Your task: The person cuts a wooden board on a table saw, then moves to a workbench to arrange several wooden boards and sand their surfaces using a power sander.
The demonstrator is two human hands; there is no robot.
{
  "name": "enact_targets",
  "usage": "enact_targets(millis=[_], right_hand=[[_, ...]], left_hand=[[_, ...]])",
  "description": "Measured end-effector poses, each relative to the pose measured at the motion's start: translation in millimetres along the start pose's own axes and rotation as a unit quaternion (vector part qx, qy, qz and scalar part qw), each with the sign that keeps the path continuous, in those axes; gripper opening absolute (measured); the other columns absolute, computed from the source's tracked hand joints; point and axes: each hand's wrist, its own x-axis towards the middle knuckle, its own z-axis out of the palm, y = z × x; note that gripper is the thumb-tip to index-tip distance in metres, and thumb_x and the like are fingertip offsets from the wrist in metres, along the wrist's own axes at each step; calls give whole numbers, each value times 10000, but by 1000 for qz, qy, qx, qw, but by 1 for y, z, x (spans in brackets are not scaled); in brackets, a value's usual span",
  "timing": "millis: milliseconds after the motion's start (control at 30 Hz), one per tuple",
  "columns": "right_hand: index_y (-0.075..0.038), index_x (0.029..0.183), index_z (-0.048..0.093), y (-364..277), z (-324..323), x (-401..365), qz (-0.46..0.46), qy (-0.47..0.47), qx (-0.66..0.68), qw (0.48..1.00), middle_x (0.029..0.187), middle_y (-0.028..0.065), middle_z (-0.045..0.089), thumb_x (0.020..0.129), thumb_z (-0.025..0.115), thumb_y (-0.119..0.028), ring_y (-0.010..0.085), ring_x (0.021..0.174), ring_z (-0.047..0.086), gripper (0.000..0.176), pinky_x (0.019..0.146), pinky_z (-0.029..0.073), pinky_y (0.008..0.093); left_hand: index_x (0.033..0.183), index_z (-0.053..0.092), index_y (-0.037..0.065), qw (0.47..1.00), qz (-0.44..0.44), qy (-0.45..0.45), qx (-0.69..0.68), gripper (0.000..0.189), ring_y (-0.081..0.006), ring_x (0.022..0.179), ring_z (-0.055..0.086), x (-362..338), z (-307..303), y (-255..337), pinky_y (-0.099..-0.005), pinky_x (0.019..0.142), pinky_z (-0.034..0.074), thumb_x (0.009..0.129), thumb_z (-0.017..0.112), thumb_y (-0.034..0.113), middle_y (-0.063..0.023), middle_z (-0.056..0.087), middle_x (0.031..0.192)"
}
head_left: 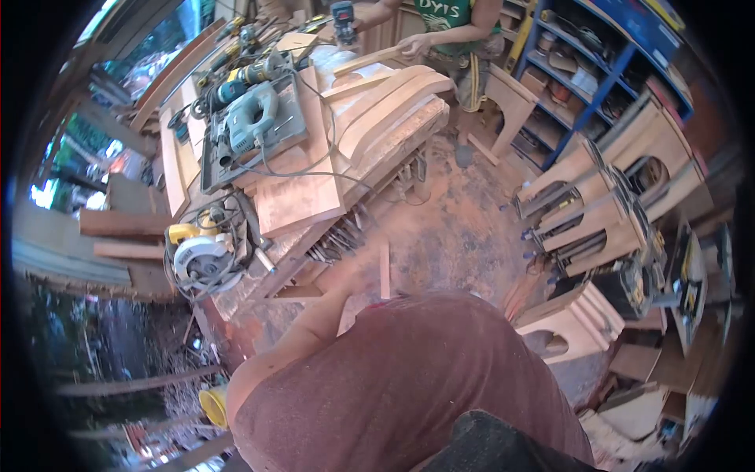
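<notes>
My left forearm (307, 321) reaches down and forward beside the near end of the workbench. At its end, my left hand (343, 278) is low beside the clamps and tools stored under the benchtop; its fingers do not show distinctly, so I cannot tell what it holds. A narrow wood strip (384, 270) is just right of it, over the dusty floor. My brown shirt (409, 370) fills the lower middle of the view. My right hand is out of sight, behind my body.
On the workbench (267, 236) are a jigsaw (252, 118) on its case, a circular saw (206, 256), drills and curved boards (393, 102). Across it, a person in a green shirt holds a power tool (344, 22) and a wood strip (370, 60). Clamped wooden panels (598, 197) stand right.
</notes>
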Motion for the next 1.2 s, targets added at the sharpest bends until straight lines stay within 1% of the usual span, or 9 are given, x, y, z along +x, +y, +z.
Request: enact_targets(millis=[67,267,433,567,733,867,933,1033,1200], right_hand=[[-27,932,673,-12,-40,53,-24,-36,-24,999,779,94,644,881,673,-286,213,641,618,264,597,502,355],[-46,853,697,-83,-143,156,-132,-91,-153,975,755,69,651,896,638,-282,170,673,606,247,606,483,338],[-68,775,723,-144,-208,222,-327,-105,-288,894,730,42,660,918,594,-280,116,713,591,286,614,461,316],[-36,775,715,-240,-207,169,-110,-73,-162,978,708,42,650,916,616,-325,124,716,597,337,652,481,316],[-1,988,684,-258,-187,196,-227,-57,-183,955,867,69,698,865,691,-355,127,828,613,374,744,499,321],[-16,1046,670,-304,-202,198,-207,-127,-270,932,917,70,701,857,706,-340,117,847,602,377,754,498,318],[7,1013,688,-296,-217,240,-229,-159,-303,911,957,217,696,861,621,-384,349,948,672,424,813,524,407],[9,972,681,-326,-244,279,-152,-235,-332,901,918,210,695,858,623,-376,336,884,667,406,780,519,398],[-9,859,660,-381,-274,387,-283,-246,-393,839,736,101,632,863,642,-294,210,679,593,285,617,482,370]], left_hand=[[1100,672,55,986,-83,-127,65,400,-376,1082,606,-22,-20,28,-480,983,448,968,452,361,-211,652,1101],[1156,668,64,961,-232,42,-143,488,-355,1144,595,-18,14,77,-457,1002,443,914,514,459,-217,658,1154],[1153,670,68,942,-245,27,-227,460,-333,1098,625,15,-8,139,-437,959,471,891,568,432,-198,678,1123],[1101,682,63,941,-247,33,-228,399,-302,1014,658,51,-11,116,-412,882,502,889,597,389,-175,695,1076],[1003,672,38,920,-229,94,-304,325,-228,900,642,83,-30,101,-381,796,502,879,607,330,-129,684,950],[982,670,25,876,-281,151,-361,283,-171,780,607,96,10,83,-338,728,496,880,601,280,-67,671,861],[995,719,59,867,-283,181,-368,351,-255,843,685,97,21,92,-401,762,521,864,614,367,-148,716,876],[1030,706,44,857,-323,177,-362,401,-259,848,681,73,16,138,-393,782,522,847,640,394,-145,715,871],[1043,693,12,761,-462,233,-392,433,-325,942,671,54,52,200,-422,848,501,877,609,403,-187,712,929]])
